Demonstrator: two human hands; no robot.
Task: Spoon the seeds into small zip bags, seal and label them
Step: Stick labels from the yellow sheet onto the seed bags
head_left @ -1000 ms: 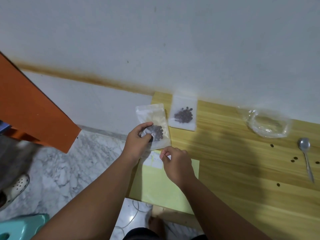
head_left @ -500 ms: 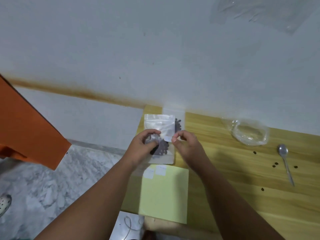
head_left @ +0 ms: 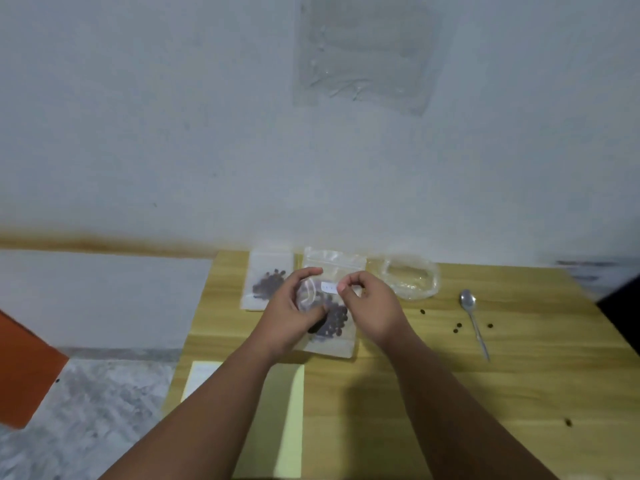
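Observation:
My left hand (head_left: 292, 315) grips a small clear zip bag (head_left: 334, 268) with dark seeds in its lower half, held upright over the wooden table (head_left: 450, 393). My right hand (head_left: 369, 308) pinches a small white label (head_left: 329, 286) against the bag's front. A second zip bag with seeds (head_left: 268, 284) lies flat on the table to the left. The metal spoon (head_left: 472, 318) lies on the table to the right, with loose seeds (head_left: 457, 328) scattered near it.
A crumpled clear plastic bag (head_left: 410, 278) sits at the back by the wall. A pale yellow label sheet (head_left: 287, 427) lies at the table's near left edge under my left forearm. An orange object (head_left: 24, 368) stands on the marble floor at the left.
My right hand lifted a label from the yellow sheet and brought it to the bag. The bag in my left hand moved right and up, over the table.

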